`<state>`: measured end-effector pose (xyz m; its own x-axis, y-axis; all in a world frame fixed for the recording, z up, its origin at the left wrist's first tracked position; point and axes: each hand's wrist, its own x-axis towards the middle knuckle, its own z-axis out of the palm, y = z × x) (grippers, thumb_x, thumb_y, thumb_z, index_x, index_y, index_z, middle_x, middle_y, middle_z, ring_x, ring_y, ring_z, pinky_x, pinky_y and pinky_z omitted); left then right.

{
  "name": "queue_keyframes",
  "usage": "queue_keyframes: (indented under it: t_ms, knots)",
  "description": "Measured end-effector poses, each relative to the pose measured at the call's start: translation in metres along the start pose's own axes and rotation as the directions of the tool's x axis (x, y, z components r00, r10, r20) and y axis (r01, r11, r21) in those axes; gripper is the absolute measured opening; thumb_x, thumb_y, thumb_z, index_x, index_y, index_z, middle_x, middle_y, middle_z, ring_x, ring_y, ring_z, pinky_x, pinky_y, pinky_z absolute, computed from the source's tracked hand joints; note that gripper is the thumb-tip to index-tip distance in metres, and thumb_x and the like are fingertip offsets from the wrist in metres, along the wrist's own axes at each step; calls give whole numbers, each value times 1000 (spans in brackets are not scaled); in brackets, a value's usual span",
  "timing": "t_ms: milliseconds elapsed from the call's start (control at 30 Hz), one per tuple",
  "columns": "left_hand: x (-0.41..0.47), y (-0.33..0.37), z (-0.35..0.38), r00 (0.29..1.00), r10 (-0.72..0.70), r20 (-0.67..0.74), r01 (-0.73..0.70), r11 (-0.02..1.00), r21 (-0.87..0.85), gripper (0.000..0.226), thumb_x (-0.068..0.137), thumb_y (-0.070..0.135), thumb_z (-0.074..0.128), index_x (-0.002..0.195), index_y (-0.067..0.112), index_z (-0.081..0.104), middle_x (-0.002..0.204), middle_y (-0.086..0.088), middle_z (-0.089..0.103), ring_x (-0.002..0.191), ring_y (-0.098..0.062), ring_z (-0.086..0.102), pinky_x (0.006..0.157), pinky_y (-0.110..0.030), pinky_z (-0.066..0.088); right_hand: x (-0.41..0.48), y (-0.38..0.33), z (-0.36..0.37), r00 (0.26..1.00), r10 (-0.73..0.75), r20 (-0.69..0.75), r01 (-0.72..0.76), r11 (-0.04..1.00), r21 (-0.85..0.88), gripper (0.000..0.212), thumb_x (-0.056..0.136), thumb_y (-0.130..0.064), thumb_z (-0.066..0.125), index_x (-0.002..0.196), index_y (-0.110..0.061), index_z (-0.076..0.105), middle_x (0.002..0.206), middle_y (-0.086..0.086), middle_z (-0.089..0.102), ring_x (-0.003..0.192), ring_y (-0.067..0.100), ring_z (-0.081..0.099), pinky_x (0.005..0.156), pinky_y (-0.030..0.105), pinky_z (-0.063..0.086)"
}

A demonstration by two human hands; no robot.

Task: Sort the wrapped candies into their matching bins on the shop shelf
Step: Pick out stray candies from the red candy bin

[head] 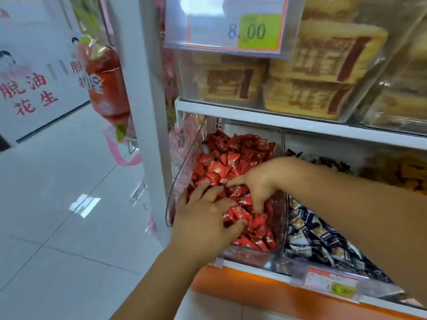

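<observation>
Red wrapped candies [233,162] filled the clear bin [249,256]: probably light and slippery, best pinched by a wrapper end. The left hand [203,218] lay spread on them; the right hand's [256,183] grip was unclear.

Price card [231,26] reads "8.00"; white panel [30,93] reads "脱油花生".

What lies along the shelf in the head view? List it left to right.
Hanging red bag → white post → red candies → black-and-white candies.
</observation>
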<state>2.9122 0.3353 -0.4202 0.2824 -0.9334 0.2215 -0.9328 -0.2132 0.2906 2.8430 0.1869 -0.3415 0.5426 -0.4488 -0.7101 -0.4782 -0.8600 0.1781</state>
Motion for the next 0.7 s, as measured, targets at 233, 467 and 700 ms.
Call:
queue_keyframes:
  t_ms: [233,467,700]
  knots:
    - [-2,-15,10,990,61,-130,-70,995,-74,46,71,63,48,98,34,72,116,4,65,121,-29,54,94,-53,46,38,-17,21,996,76,-50,-74,996,41,104,81,-27,71,150,-40,-6,153,14,2,128,36,40,92,33,45]
    - [-8,-23,10,982,84,-168,-102,990,-101,45,73,62,49,103,36,70,123,6,63,127,-25,51,96,-46,45,30,-4,15,973,36,-226,35,952,304,66,77,-14,71,134,-35,47,111,1,57,79,15,55,57,19,46]
    - [-10,-23,10,974,57,-218,-101,975,-196,52,67,64,58,103,27,68,122,1,57,123,-23,49,98,-41,47,-2,10,-15,888,56,-457,190,860,474,49,77,-7,70,121,-26,57,112,2,61,86,17,60,65,27,49]
